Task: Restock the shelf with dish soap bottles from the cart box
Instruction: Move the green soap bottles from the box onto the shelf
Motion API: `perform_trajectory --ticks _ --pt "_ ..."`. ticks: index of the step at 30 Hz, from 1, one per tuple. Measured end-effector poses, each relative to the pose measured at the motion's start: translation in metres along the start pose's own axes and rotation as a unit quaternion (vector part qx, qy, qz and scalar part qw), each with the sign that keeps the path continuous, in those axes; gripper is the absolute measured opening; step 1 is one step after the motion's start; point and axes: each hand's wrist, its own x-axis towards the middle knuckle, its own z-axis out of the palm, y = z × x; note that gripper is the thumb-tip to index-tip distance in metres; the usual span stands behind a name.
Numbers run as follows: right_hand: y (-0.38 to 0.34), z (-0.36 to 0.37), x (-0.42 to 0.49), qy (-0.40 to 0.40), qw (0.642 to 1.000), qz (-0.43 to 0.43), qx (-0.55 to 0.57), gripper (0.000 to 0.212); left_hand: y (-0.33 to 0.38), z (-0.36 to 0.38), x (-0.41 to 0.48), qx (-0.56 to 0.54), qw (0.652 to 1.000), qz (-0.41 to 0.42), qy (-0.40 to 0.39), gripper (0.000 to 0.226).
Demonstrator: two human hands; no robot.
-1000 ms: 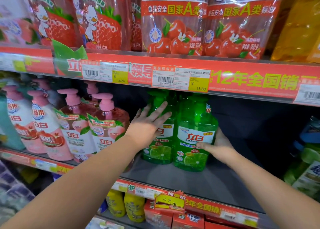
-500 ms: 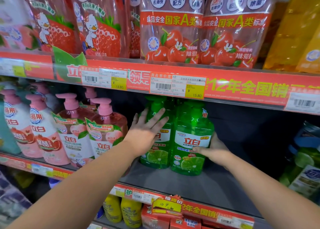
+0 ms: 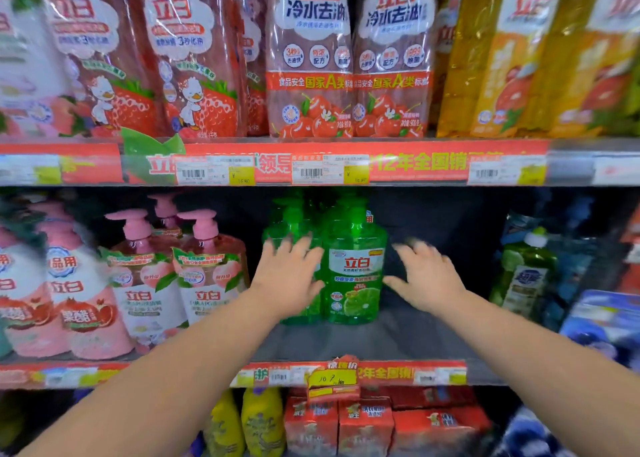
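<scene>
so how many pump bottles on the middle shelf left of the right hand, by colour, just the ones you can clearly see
pink pump bottles: 5
green pump bottles: 2
total: 7
More may stand hidden behind; the far left is blurred.

Both bare forearms reached forward. The left hand [image 3: 289,276] was spread open, fingers blurred. The right hand [image 3: 427,276] was also open, thumb pointing toward the left hand.
</scene>
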Motion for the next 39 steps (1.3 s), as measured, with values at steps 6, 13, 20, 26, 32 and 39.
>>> perform_trajectory --ticks 6,13,20,26,32,39 --pt "0.013 -0.022 -0.085 -0.065 0.994 0.063 -0.054 0.070 0.047 -0.014 -0.029 -0.064 0.993 0.101 -0.020 0.058" --pt "0.060 -0.048 -0.190 -0.098 0.972 0.193 -0.088 0.069 0.149 -0.032 -0.040 -0.129 0.970 0.205 -0.025 0.057" --pt "0.123 -0.081 -0.291 -0.116 0.937 0.316 -0.091 0.070 0.265 -0.066 -0.049 -0.167 0.936 0.306 -0.042 0.056" --pt "0.191 -0.117 -0.393 -0.075 0.906 0.403 -0.108 0.067 0.386 -0.110 -0.066 -0.185 0.903 0.387 -0.040 0.056" --pt "0.275 -0.163 -0.510 -0.077 0.872 0.466 -0.127 0.069 0.531 -0.169 -0.104 -0.211 0.869 0.445 -0.042 0.054" --pt "0.354 -0.205 -0.628 -0.080 0.837 0.524 -0.139 0.066 0.679 -0.226 -0.151 -0.233 0.837 0.494 -0.040 0.056"
